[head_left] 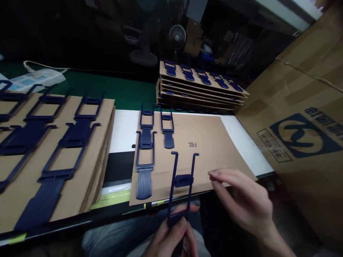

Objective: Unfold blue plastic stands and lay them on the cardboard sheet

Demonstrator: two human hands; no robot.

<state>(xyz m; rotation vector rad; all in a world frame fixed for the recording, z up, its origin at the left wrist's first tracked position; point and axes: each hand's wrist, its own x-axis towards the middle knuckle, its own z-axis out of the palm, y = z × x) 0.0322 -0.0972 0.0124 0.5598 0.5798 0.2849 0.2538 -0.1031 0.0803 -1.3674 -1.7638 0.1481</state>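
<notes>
A dark blue plastic frame (182, 185), two long prongs joined by a small crossbar block, stands nearly upright at about 6 o'clock in the view, its hooked tips reaching over the near edge of a brown cardboard sheet (209, 142) marked FSC. The left hand (171, 239) pinches the frame's lower end between thumb and fingers, just above the person's lap. The right hand (241, 201) hovers at 4 o'clock, fingers loosely spread and pointing toward the frame, holding nothing, apart from the frame, over the sheet's near right corner.

On that sheet, at 10 o'clock from the held frame, lies a long assembled blue piece (144, 157) with a ribbed tongue, and just beside it at 11 o'clock a shorter blue piece (168, 130). At 12 o'clock sits a stack of cardboard layers (198, 89) topped with more blue parts. At 9 o'clock another cardboard stack (53, 150) carries rows of them. A large carton (302, 117) leans in at 3 o'clock.
</notes>
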